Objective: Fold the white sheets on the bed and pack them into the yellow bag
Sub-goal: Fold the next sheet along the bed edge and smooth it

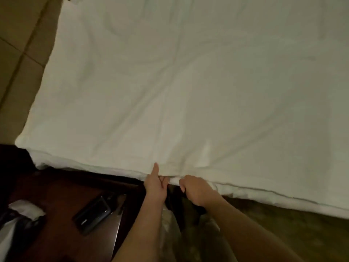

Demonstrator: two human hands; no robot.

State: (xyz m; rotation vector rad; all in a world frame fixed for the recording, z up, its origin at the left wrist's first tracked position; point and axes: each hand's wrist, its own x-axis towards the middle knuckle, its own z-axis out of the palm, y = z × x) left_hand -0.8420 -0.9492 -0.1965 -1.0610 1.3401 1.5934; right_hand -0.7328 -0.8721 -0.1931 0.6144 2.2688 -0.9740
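Forearms are seen entering from the bottom edge, w/ both hands meeting at the near hem of the white sheet (188,82).

Head view: the left hand (155,184) is shown w/ thumb laid on top of the sheet and fingers tucked under the hem, pinching it. The right hand (194,188) is curled round a bunched roll of the same hem, just beside the left. The sheet is spread flat over the bed, creased, not yet folded. The yellow bag is not seen in this view. A dark wooden side table (62,188) stands at the left, w/ a dark phone-like object (92,210) and a white crumpled item (26,209) on it.

Risks, as judged:
- Both grips sit close together at mid-hem, so the corners would be left dragging and the fold skewed.
- More than one layer may be caught at the hem; the layers may be lifted together.
- Cloth swept off to the left may knock the items off the table.
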